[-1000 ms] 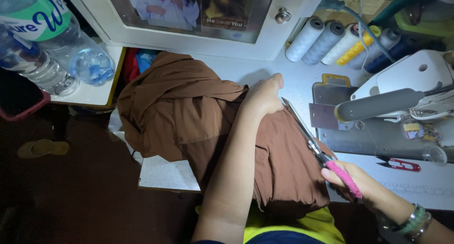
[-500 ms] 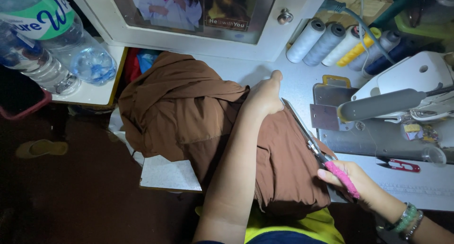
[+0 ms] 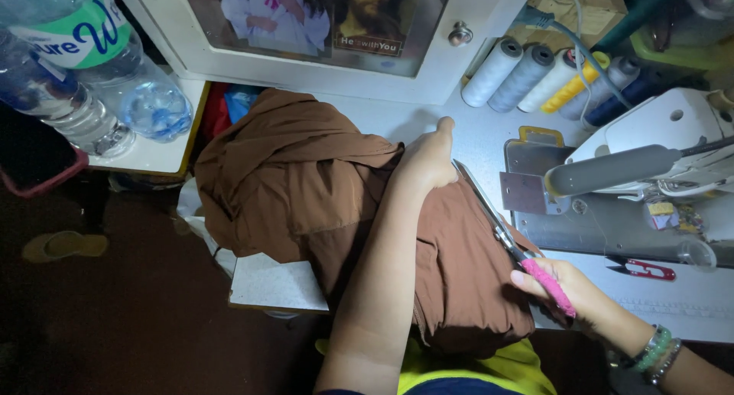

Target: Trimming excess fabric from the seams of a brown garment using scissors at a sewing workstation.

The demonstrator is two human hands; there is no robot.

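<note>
A heap of brown cloth [image 3: 290, 181] lies over the left part of the white sewing table [image 3: 688, 303] and hangs toward my lap. My left hand [image 3: 428, 159] presses down on the cloth's far edge, thumb pointing up, fingers closed on the fabric. My right hand [image 3: 569, 292] grips the pink handles of a pair of scissors [image 3: 501, 227]. The steel blades run along the cloth's right edge, pointing away from me toward my left hand.
A white sewing machine [image 3: 650, 158] stands at the right with a metal plate [image 3: 527, 182] beside the blades. Several thread cones [image 3: 535, 74] lie behind it. Small red snips [image 3: 642, 269] rest on the table. Water bottles [image 3: 92, 81] stand at the upper left. A framed picture [image 3: 321, 20] leans at the back.
Almost nothing differs. My right hand with the scissors has shifted slightly along the cloth's edge; my left hand stays pressed on the fabric.
</note>
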